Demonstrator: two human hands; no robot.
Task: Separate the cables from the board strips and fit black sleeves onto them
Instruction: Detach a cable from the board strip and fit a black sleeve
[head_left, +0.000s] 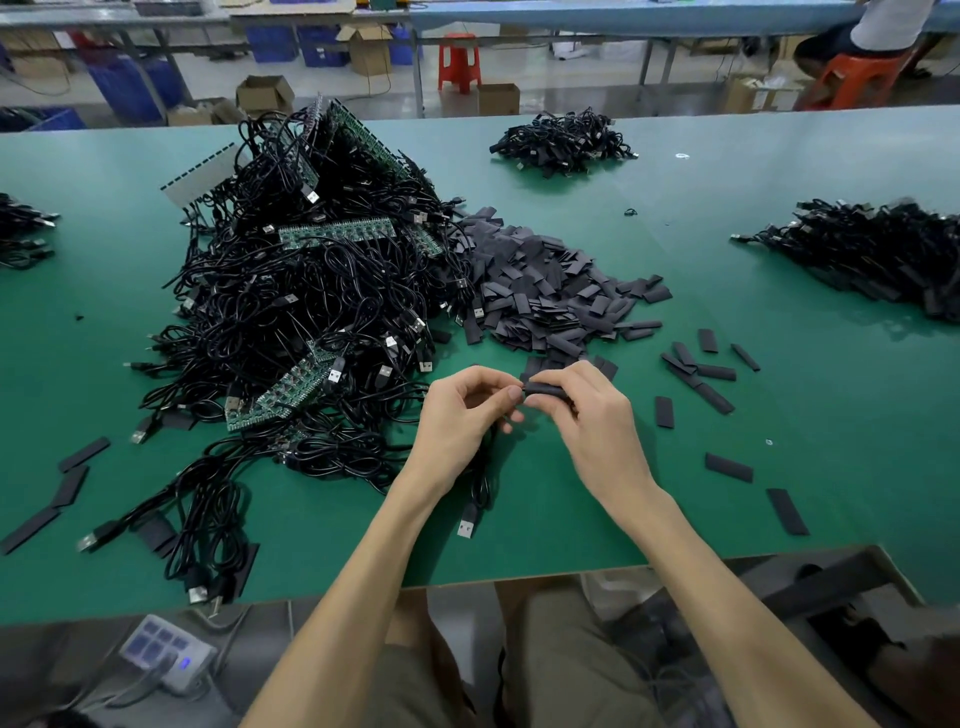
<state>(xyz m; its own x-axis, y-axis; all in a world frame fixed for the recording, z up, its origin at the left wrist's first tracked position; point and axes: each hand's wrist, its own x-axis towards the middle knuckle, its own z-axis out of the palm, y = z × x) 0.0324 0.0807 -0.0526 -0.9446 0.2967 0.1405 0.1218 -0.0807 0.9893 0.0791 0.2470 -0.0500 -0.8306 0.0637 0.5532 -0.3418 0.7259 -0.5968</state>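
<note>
A big tangle of black USB cables (311, 291) with green board strips (337, 233) among them covers the table's left half. To its right lies a heap of flat black sleeves (550, 291). In front of both, my left hand (462, 415) pinches the end of one black cable (480, 483), whose USB plug (467, 522) hangs down near the table's front edge. My right hand (582, 410) holds a black sleeve (545, 388) right at the left hand's fingertips. The cable's end is hidden between the fingers.
Loose sleeves (696, 371) lie scattered right of my hands and at the near left. Piles of sleeved cables sit at the back (563, 140) and far right (872, 249). The green table (779, 171) ends close to my lap. A power strip (166, 652) lies on the floor.
</note>
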